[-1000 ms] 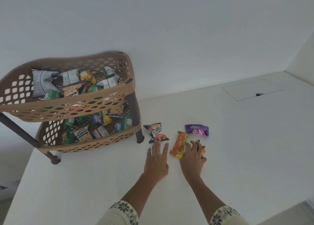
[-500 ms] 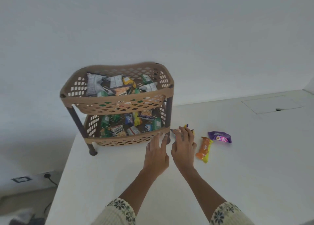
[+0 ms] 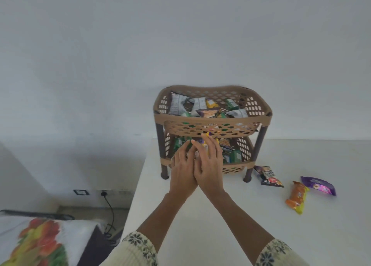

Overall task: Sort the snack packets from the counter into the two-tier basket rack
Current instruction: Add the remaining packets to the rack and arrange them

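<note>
Snack packets are mostly in the two-tier basket rack (image 3: 212, 123) already, which sits on the white tabletop (image 3: 261, 215) close to its far left corner. Top tier has a pile of them: a couple of silvery-white bags (image 3: 177, 105), a yellow one, a green one and a dark bag with an orange picture on it. Lower tier holds more, green and blue ones mainly, seen through the open front.

Three packets lie loose on the tabletop to the right of the rack: a dark peanut packet (image 3: 268, 175) just beside the rack's front right leg, an orange biscuit pack with yellow ends (image 3: 297, 197) further right, and a purple packet (image 3: 319, 185) just beside that one, nearly touching.

Both hands are up at the front of the lower tier, pressed side by side. Right hand (image 3: 209, 165) has its fingers curled round a yellow and purple packet (image 3: 208, 137), whose tip pokes out above the fingertips right under the upper basket's rim. Left hand (image 3: 182, 171) is half open with fingers spread toward the lower tier, and honestly can't tell if it's gripping anything

Off to the left, below the tabletop, there's a bed with a floral cover (image 3: 34, 243) and a wall socket with a black cable (image 3: 109, 207) plugged in
</note>
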{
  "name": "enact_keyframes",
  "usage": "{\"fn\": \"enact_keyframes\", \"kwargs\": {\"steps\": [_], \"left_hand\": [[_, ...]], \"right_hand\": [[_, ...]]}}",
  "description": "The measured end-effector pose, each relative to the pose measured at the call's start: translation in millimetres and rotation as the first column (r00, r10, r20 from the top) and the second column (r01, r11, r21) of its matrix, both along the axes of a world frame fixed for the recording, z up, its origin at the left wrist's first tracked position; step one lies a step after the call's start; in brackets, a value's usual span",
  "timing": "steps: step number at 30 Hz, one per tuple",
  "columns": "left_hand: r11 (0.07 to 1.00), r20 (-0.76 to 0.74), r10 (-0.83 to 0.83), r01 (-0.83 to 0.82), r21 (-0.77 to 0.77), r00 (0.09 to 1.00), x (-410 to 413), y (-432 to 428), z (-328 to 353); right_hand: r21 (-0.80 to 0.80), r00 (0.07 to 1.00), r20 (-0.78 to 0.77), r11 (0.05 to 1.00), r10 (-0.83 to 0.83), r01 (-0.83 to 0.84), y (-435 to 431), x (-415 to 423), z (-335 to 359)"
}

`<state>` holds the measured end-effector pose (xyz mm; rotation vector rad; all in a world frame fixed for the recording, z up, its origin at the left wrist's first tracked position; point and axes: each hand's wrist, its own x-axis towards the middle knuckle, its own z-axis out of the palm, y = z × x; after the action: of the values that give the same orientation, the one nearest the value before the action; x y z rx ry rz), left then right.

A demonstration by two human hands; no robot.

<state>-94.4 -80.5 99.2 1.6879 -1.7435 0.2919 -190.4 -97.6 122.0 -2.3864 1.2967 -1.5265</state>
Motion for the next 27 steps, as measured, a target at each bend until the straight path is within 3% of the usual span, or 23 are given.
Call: {"fn": "enact_keyframes", "kwargs": {"steps": [5,10,14,18,24,27], "left_hand": [[0.985,-0.061,0.070,-0.079,-0.155,0.996,41.4,-7.8,35.9],[0.985,-0.067,0.126,-0.132,-0.111,0.990,75.8,-28.4,64.1],[0.986,0.014,0.166,-0.166,0.000,0.986,88.5,-42.5,70.6],[0.987,0.053,0.145,-0.148,0.055,0.988,94.8,-46.8,60.9],[0.989,0.064,0.142,-0.144,0.038,0.988,100.7,-48.9,55.9],[0.991,0.088,0.127,-0.130,0.036,0.988,103.5,-48.1,52.3]], "right_hand": [[-0.107,0.992,0.077,0.990,0.105,-0.096,-15.9,42.6,50.5],[-0.104,0.977,0.118,0.981,0.177,-0.165,-56.5,63.1,101.5],[0.034,0.973,0.042,0.973,0.228,-0.229,-90.2,79.0,123.2],[0.293,0.955,-0.025,0.915,0.296,-0.276,-123.2,94.2,127.6],[0.514,0.935,-0.174,0.838,0.310,-0.182,-147.1,115.7,127.5],[0.610,0.949,-0.134,0.779,0.284,-0.147,-151.8,120.7,124.2]]}}
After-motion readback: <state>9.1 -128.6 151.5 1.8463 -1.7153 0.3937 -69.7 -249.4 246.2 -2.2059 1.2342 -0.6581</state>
